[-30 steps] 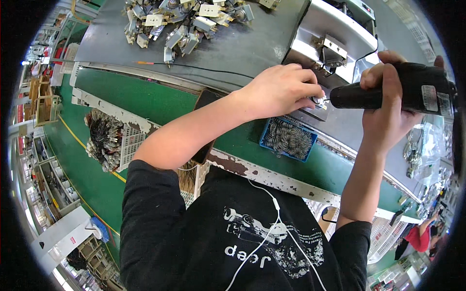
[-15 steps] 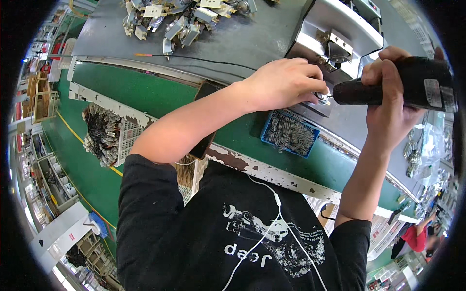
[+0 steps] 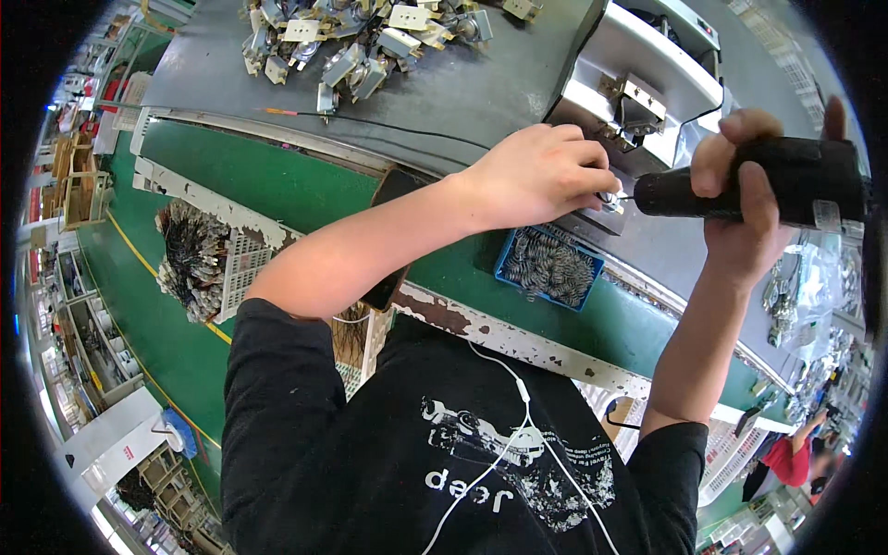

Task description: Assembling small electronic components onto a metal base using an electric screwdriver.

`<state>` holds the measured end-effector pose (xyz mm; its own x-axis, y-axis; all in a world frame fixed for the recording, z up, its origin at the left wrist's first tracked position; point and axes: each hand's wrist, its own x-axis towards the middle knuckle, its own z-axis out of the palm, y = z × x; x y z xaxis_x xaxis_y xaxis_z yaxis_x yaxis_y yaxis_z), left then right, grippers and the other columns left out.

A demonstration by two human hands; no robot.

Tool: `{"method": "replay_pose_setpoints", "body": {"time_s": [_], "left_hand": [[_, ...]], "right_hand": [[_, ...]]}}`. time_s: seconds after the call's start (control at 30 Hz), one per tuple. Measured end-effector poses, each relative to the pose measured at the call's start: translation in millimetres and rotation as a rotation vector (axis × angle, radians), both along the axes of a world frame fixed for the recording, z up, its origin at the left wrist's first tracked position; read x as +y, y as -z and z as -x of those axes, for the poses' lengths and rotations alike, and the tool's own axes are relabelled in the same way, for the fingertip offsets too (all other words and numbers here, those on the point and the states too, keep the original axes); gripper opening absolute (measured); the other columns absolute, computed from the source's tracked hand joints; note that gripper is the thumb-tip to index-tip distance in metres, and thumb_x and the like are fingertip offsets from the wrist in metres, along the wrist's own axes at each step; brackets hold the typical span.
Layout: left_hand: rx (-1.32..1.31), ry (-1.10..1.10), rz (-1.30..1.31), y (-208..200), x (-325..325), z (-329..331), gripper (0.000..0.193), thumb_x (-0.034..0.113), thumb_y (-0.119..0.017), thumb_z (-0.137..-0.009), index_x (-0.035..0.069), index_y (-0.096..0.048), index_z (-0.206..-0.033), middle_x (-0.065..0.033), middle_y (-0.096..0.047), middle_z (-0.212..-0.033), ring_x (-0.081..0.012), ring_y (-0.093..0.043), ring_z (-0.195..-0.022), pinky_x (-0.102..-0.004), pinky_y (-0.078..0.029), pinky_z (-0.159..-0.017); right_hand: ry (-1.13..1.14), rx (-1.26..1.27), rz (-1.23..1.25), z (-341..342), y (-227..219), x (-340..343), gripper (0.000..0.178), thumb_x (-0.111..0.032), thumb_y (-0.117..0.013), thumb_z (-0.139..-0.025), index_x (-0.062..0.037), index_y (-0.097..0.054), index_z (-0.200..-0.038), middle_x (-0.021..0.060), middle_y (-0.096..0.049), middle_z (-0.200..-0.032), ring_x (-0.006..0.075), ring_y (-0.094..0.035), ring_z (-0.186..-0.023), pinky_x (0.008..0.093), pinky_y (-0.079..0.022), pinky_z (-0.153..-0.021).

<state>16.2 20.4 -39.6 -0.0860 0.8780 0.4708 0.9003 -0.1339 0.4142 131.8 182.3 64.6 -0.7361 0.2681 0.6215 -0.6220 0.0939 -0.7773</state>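
As my left hand [image 3: 546, 178] pinches a metal part [image 3: 610, 201], my right hand [image 3: 757, 199], fingers clamped round the black driver [image 3: 807, 171], now holds it newly rolled, suggesting realignment.

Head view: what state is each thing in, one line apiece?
Left hand: fingers closed on a small shiny metal part.
Right hand: wrapped around the black cylindrical tool.
Black cylindrical tool: held sideways, tip toward the part; running or not, cannot tell.
Blue rectangular bin: open, filled with grey coiled metal springs.
White-and-grey metal assemblies: heaped loosely on the grey table.
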Motion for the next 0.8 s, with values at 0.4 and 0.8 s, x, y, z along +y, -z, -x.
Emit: {"method": "replay_pose_setpoints", "body": {"time_s": [0.4, 0.8], "left_hand": [[0.158, -0.258, -0.26, -74.3, 10.9, 21.3, 0.01, 0.019, -0.073, -0.084, 0.013, -0.066, -0.088, -0.0034, -0.065, -0.092, -0.0252, -0.065, -0.09, -0.0386, -0.052, -0.078], [-0.03, -0.032, 0.08, -51.7, 11.9, 7.7, 0.024, 0.022, -0.072, -0.088, 0.01, -0.066, -0.107, -0.0081, -0.065, -0.097, -0.029, -0.064, -0.093, -0.0395, -0.052, -0.084]], "right_hand": [[0.271, -0.046, 0.024, -36.9, -30.2, 17.5, 0.044, -0.017, -0.055, -0.098, 0.0065, -0.048, -0.135, 0.0139, -0.062, -0.08, 0.0169, -0.056, -0.062, 0.0284, -0.047, -0.059], [0.156, -0.008, 0.044, -40.0, -46.6, 5.5, 0.051, -0.015, -0.054, -0.098, 0.005, -0.038, -0.142, 0.0168, -0.063, -0.097, 0.0208, -0.061, -0.082, 0.03, -0.053, -0.069]]}}
